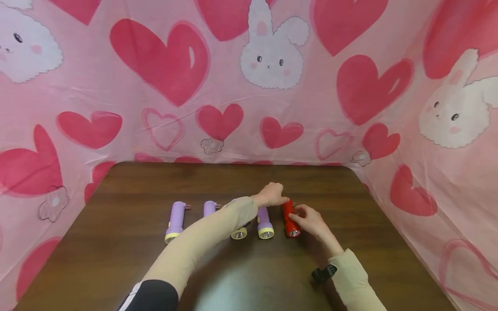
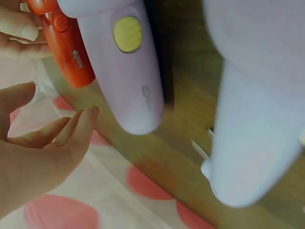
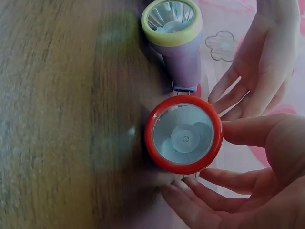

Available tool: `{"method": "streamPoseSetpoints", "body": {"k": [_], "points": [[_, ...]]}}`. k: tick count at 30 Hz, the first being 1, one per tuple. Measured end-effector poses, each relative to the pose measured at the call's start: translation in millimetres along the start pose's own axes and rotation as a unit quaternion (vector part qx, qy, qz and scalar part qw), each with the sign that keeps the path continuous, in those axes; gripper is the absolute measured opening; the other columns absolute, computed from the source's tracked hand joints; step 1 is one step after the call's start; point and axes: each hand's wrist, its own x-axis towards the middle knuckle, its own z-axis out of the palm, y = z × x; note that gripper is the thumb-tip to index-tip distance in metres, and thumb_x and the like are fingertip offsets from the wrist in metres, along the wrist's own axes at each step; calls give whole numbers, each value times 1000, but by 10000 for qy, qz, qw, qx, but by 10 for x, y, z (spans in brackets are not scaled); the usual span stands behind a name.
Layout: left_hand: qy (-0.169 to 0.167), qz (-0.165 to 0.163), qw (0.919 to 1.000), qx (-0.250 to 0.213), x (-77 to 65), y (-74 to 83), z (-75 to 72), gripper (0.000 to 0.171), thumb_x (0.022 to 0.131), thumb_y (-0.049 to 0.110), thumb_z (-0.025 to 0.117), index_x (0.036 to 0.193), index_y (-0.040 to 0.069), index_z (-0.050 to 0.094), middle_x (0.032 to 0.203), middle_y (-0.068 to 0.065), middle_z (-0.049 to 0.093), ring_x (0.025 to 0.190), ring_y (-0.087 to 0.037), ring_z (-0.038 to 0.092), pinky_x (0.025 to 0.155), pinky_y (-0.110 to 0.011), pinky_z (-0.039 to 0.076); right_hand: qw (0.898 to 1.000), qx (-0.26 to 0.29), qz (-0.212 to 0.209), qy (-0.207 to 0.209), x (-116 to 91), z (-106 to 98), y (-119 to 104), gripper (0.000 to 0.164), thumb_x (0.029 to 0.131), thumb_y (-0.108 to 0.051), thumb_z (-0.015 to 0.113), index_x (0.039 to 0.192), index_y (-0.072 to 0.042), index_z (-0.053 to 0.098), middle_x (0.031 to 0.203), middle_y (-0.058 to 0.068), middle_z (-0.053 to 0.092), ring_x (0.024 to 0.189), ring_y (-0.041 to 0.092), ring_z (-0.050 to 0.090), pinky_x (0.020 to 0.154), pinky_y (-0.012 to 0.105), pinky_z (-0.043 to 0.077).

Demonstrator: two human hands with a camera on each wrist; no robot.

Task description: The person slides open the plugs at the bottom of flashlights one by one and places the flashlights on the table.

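Observation:
A red flashlight (image 1: pixel 289 219) lies at the right end of a row, its lens end toward the person. My right hand (image 1: pixel 311 221) pinches it between thumb and fingers from the right. In the right wrist view its red-rimmed lens (image 3: pixel 186 136) faces the camera, with thin metal prongs showing below the rim near the fingers. My left hand (image 1: pixel 270 195) reaches across to the tail end of the red flashlight. In the left wrist view the fingers (image 2: pixel 78 126) are loosely bent, thumb apart, holding nothing. Just left of the red one lies a purple flashlight (image 1: pixel 264 222) with a yellow rim.
More purple flashlights lie to the left: one at the far left (image 1: pixel 177 218), another (image 1: pixel 209 208) partly behind the left sleeve (image 1: pixel 206 235), and a third whose yellow-rimmed lens (image 1: pixel 239 233) shows. The brown wooden table (image 1: pixel 155 181) meets a pink heart-patterned cloth (image 1: pixel 229 86) behind.

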Motion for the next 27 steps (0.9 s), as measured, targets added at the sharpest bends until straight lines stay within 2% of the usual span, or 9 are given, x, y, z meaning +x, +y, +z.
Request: {"method": "streamPoseSetpoints", "body": {"k": [4, 7, 11, 12, 18, 19, 23, 27], "points": [[106, 167, 9996, 220, -67, -85, -57, 29, 95, 30, 65, 94, 1, 66, 82, -4, 61, 73, -17, 58, 65, -27, 47, 9964, -584, -544, 295, 2, -7, 13, 43, 93, -25, 66, 124, 6, 60, 118, 25, 67, 101, 35, 64, 92, 52, 53], [194, 246, 9989, 354, -143, -148, -107, 33, 95, 30, 65, 107, 0, 68, 99, -10, 70, 93, -23, 66, 78, -33, 55, 9923, -811, -802, 491, 4, -15, 14, 43, 93, -23, 66, 124, 5, 60, 119, 26, 66, 105, 38, 62, 95, 54, 51], [287, 211, 9985, 424, -256, -237, -178, 43, 94, 29, 66, 122, -3, 64, 119, -16, 69, 113, -28, 64, 94, -39, 55, 9841, -986, -1217, 839, 7, -9, -6, 42, 93, -21, 67, 125, 6, 59, 121, 27, 63, 111, 41, 58, 99, 57, 48], [418, 300, 9975, 493, -234, -323, -142, 46, 94, 33, 65, 123, -3, 64, 119, -15, 69, 112, -28, 64, 93, -39, 56, 9810, -1027, -1351, 938, 10, 0, -10, 43, 92, -20, 67, 125, 6, 59, 121, 27, 63, 111, 41, 57, 99, 57, 48], [749, 399, 9924, 887, -378, -469, -157, 48, 92, 32, 67, 125, -3, 63, 119, -17, 67, 110, -30, 64, 88, -42, 57, 9655, -1242, -1906, 1271, 1, 60, -9, 47, 90, -20, 71, 127, 6, 58, 124, 26, 59, 111, 42, 56, 97, 58, 50], [694, 333, 9924, 955, -450, -432, -206, 47, 93, 28, 67, 126, -3, 62, 121, -18, 66, 112, -31, 64, 91, -43, 57, 9632, -1270, -1979, 1300, -3, 67, -5, 47, 90, -21, 72, 127, 5, 58, 125, 26, 58, 112, 42, 55, 98, 58, 50], [823, 348, 9867, 1356, -609, -496, -259, 50, 93, 31, 68, 129, -1, 60, 121, -17, 64, 111, -31, 62, 90, -43, 57, 9546, -1404, -2233, 1387, -13, 82, 4, 51, 89, -26, 73, 128, 3, 58, 130, 25, 56, 119, 43, 52, 100, 59, 48], [952, 410, 9831, 1508, -777, -593, -328, 55, 91, 32, 70, 132, -3, 57, 123, -18, 63, 112, -32, 61, 89, -43, 56, 9470, -1574, -2375, 1482, -21, 86, 1, 55, 89, -31, 74, 130, 2, 58, 134, 25, 55, 125, 43, 49, 105, 61, 44]]}}
